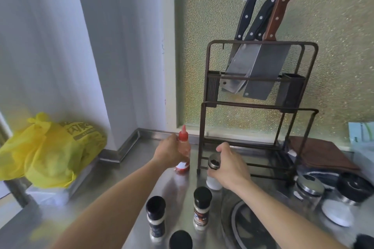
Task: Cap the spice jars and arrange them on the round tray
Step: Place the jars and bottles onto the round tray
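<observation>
Stainless steel desk carried everything, with a brown wire knife rack at the back and a yellow bag off to the left. Left hand had its grip clamped on a red-capped squeeze bottle. Right hand gripped a metal-lidded spice jar beside the rack. Two black-capped jars stood nearer, just beside the round tray.
</observation>
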Motion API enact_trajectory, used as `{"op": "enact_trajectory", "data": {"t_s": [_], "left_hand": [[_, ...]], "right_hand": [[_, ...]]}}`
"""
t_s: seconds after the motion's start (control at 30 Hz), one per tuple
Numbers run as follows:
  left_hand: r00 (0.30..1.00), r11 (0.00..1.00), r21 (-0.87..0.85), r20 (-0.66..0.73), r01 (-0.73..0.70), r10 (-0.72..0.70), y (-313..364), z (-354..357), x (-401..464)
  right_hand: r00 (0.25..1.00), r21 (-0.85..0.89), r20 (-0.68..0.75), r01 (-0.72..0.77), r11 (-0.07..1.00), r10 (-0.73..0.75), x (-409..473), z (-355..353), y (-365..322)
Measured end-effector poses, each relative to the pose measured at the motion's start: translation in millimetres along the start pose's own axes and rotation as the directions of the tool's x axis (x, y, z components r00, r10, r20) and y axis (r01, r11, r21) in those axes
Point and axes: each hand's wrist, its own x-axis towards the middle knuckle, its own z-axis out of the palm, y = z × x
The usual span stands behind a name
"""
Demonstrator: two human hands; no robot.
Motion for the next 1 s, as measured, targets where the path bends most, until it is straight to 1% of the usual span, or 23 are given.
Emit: {"op": "enact_trajectory", "data": {"t_s": [0.1,0.23,0.33,0.43,0.53,0.63,0.73,0.87,1.0], "left_hand": [[0.995,1.0,0.005,-0.095,0.013,-0.012,6,-5,-14],[0.976,0.994,-0.11,-0.216,0.002,-0.026,7,-37,-43],[0.964,0.979,-0.188,-0.265,-0.084,0.031,14,-68,-74],[0.954,0.964,-0.197,-0.276,-0.179,0.121,36,-87,-110],[0.948,0.95,-0.179,-0.239,-0.257,0.212,62,-87,-138],[0.946,0.932,-0.18,-0.145,-0.313,0.29,87,-71,-154],[0.944,0.931,-0.156,-0.055,-0.331,0.326,108,-47,-157],[0.947,0.941,-0.135,0.044,-0.309,0.318,124,-17,-151],[0.952,0.958,-0.026,0.103,-0.287,0.288,124,8,-135]], "right_hand": [[1.0,-0.003,-0.013,0.009,1.0,-0.009,-3,-3,-4],[0.997,0.108,-0.077,0.018,0.994,-0.01,-21,-20,-11],[0.994,0.202,-0.104,0.049,0.978,-0.029,-38,-48,-10],[0.994,0.24,-0.112,0.036,0.97,-0.009,-53,-78,1],[0.994,0.23,-0.099,-0.013,0.973,0.036,-65,-101,18],[0.992,0.21,-0.1,-0.056,0.976,0.078,-76,-112,37],[0.989,0.187,-0.094,-0.094,0.978,0.113,-84,-117,51],[0.989,0.174,-0.077,-0.113,0.978,0.128,-81,-114,63],[0.992,0.142,-0.051,-0.108,0.984,0.117,-71,-101,69]]}}
